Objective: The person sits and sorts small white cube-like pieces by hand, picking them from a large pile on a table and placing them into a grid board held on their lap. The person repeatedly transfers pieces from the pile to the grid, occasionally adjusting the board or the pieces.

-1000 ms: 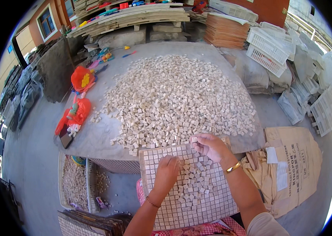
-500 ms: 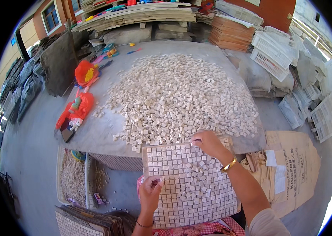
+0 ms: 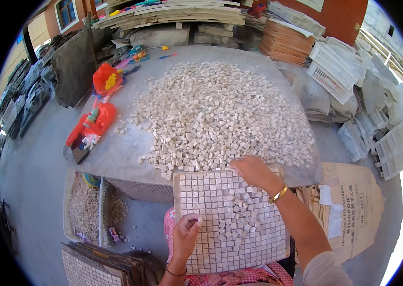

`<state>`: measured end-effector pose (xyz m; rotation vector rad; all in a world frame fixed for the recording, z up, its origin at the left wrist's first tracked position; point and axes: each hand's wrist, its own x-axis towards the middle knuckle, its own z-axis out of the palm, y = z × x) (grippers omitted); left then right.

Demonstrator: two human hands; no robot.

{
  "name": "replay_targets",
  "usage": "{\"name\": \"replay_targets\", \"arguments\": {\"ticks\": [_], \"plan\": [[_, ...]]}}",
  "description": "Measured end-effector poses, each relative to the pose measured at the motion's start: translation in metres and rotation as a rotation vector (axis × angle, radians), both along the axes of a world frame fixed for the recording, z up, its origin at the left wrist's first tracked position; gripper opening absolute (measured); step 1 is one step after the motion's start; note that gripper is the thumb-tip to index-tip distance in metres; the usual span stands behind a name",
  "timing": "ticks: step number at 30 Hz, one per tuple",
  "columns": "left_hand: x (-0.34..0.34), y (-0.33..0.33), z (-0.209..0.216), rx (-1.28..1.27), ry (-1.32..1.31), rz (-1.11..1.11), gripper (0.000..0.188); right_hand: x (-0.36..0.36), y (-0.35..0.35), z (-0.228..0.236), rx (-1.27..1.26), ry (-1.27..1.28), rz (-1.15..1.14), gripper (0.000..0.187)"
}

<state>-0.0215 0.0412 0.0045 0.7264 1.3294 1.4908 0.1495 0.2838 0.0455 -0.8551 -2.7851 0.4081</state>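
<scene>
A square grid tray [image 3: 209, 201] rests over my lap, its far edge against the table. Pale stone cubes fill most of its cells, and a loose heap of cubes [image 3: 237, 215] lies on its middle right. My left hand [image 3: 186, 234] is over the tray's left side, thumb and finger pinching one small stone cube [image 3: 199, 221]. At the tray's far edge, my right hand [image 3: 253, 171] reaches to the near rim of a large pile of stone cubes [image 3: 225, 114]. Its fingertips are pressed together; what they hold, if anything, is hidden.
The pile covers much of the grey table [image 3: 115, 159]. Red plastic bags [image 3: 100, 119] and a phone [image 3: 80, 153] lie at its left. Below stands a white crate [image 3: 70, 205] of stone pieces, beside stacked grid trays [image 3: 94, 267]. A flattened brown sack [image 3: 354, 209] lies at right.
My right hand has shifted slightly from the tray's far rows toward the pile's near rim. The left hand keeps its pinch, moved slightly right. The whole view has shifted a little.
</scene>
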Motion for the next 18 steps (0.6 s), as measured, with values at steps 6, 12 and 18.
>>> {"name": "replay_targets", "arguments": {"ticks": [6, 12, 18], "plan": [[-0.001, -0.005, -0.006, 0.005, -0.031, 0.004, 0.019, 0.013, 0.005, 0.006, -0.123, 0.126, -0.111, 0.010], [-0.001, -0.005, -0.009, 0.001, -0.039, -0.001, 0.018, 0.010, 0.001, -0.018, -0.005, 0.108, -0.014, 0.011], [0.003, -0.006, 0.000, -0.015, -0.043, 0.025, 0.019, 0.014, -0.002, -0.006, -0.025, 0.096, 0.014, 0.009]]}}
